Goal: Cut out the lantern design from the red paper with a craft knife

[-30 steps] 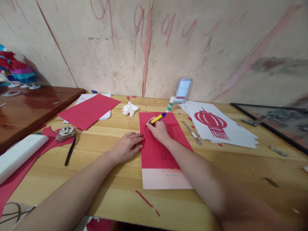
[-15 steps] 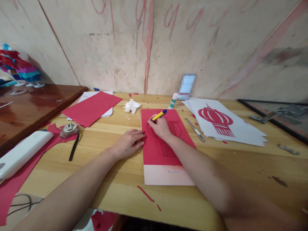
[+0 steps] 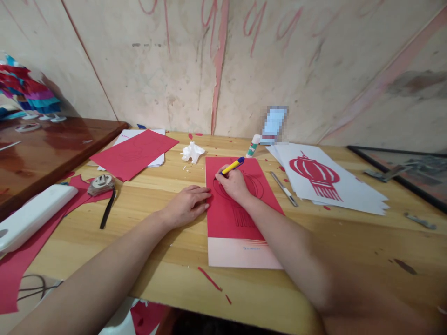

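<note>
Yellowish wood, the table gave the red sheet, centred before the person, firm backing. Holding nothing, the left hand lay at the sheet's left edge, presumably steadying it; the right hand gripped the yellow pen low, probably for control.

The person's bare, smooth-backed left hand has slim, rounded fingers and narrows to a slender wrist. Behind it, the bare, tapering left forearm broadens evenly along its length, its skin uncovered from the wrist to the picture's edge. The bare, compact right hand shows a rounded back and a similarly narrow wrist. The bare, smooth right forearm thickens toward a rounded elbow, beyond which the upper arm seems bare too, though blur makes that uncertain.
</note>
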Demonstrator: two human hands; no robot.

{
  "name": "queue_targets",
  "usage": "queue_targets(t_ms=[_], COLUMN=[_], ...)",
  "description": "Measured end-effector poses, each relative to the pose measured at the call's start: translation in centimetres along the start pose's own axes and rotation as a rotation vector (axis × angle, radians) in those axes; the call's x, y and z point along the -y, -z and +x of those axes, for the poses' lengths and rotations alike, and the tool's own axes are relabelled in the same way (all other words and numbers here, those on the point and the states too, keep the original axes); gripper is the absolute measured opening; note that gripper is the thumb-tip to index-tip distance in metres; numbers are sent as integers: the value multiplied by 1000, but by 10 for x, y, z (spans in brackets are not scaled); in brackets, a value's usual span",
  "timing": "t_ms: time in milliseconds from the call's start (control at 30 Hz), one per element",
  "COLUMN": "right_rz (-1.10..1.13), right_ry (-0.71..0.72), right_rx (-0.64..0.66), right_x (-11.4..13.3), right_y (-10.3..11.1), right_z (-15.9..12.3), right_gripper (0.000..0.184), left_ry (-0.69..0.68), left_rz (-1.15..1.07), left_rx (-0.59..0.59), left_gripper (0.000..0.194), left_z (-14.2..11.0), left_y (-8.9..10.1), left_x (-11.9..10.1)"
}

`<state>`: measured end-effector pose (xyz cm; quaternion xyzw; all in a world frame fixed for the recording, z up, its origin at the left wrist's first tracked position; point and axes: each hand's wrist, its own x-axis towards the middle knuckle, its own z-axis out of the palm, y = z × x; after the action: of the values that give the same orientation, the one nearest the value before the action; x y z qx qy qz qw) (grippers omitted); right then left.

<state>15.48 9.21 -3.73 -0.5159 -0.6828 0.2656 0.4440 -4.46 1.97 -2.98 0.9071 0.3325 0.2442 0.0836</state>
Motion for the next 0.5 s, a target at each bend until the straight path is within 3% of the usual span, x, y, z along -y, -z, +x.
queue_targets(t_ms=[500], right_rz=[25], right_ry=[8], right_rx=[22], right_x=[-2], right_y=[0], right_z=[-1], right_gripper=[8], left_ry=[-15], left_rz=[-4], left_rx=[-9], left_gripper=[29], left_z=[0], left_y=[0], left_x=[1])
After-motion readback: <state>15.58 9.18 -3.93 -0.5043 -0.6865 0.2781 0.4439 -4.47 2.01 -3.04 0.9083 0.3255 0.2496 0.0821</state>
